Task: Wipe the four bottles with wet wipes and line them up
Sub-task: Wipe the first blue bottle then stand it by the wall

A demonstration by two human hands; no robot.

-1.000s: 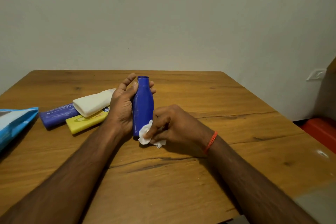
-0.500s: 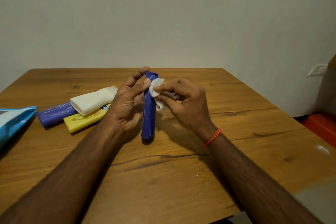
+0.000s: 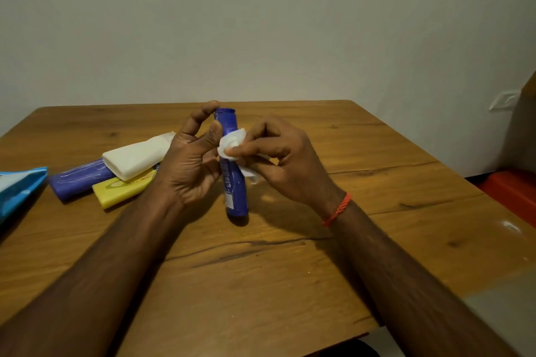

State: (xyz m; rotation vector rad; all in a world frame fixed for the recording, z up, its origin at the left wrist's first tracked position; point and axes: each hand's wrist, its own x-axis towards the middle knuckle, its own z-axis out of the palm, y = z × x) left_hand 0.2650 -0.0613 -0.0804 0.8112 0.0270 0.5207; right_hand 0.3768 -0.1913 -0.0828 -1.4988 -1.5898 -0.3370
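Note:
A dark blue bottle stands on its base in the middle of the wooden table, turned narrow side toward me. My left hand holds its upper part, thumb on the side and a finger at the cap. My right hand pinches a crumpled white wet wipe and presses it against the bottle's neck. To the left lie three other bottles in a heap: a purple one, a white one on top, and a yellow one.
A blue wipes pack lies at the table's left edge. A red object sits beyond the table's right side, below a wall socket. The wall stands just behind the table's far edge.
The wipe has gone from the bottle's base up to its neck. The bottle has turned from its broad face to its narrow side, still held by my left hand.

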